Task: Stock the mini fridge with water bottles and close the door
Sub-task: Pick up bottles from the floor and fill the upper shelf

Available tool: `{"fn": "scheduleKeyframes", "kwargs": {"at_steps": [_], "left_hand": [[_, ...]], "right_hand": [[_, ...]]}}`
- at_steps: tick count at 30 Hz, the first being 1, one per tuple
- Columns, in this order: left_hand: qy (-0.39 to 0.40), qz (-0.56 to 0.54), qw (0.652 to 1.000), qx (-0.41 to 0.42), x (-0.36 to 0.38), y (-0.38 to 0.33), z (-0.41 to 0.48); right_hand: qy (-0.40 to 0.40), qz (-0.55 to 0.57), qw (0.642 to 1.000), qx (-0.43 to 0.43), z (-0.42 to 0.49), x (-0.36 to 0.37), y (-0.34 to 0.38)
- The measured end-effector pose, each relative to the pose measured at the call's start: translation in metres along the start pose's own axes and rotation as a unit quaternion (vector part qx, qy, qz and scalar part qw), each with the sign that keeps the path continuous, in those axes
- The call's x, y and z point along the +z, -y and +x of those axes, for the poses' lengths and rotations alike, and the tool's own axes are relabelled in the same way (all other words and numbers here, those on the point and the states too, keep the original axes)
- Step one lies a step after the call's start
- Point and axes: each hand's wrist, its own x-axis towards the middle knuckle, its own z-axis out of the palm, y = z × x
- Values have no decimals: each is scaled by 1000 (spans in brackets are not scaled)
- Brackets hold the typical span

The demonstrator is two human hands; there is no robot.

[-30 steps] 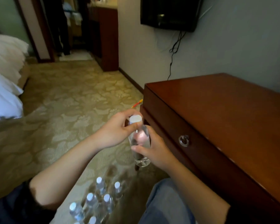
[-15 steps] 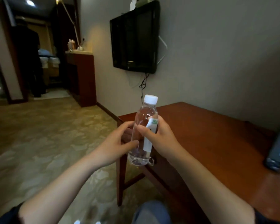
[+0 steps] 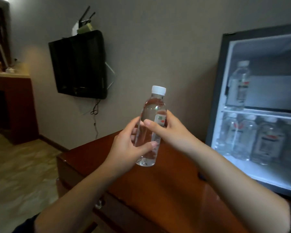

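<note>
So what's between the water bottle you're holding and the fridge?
In the head view, only your right hand and forearm, over bare wooden desk top. Nothing else stands between the bottle and the open mini fridge.

Clear plastic water bottle with white cap (image 3: 150,126) upright, slight tilt, held mid-air. Black mini fridge (image 3: 215,105) at desk's right end, door open, lit; one bottle (image 3: 239,83) upper shelf, row of bottles (image 3: 252,140) lower shelf.

left hand (image 3: 124,145): bare, dark sleeve edge at upper arm | right hand (image 3: 171,132): bare, dark sleeve edge
</note>
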Motion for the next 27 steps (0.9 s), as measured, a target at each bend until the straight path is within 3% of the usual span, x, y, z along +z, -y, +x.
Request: {"fn": "scheduleKeyframes", "kwargs": {"at_steps": [3, 12, 19, 27], "left_hand": [[21, -23, 999, 25, 30, -9, 24], [96, -98, 986, 95, 128, -45, 92], [131, -77, 978, 140, 196, -59, 146], [89, -76, 987, 108, 278, -57, 188]], "right_hand": [[7, 2, 1000, -4, -9, -38, -5], [-127, -34, 991, -7, -25, -142, -7], [-204, -104, 974, 6, -16, -220, -7], [-320, -275, 907, 6, 6, -279, -35]]}}
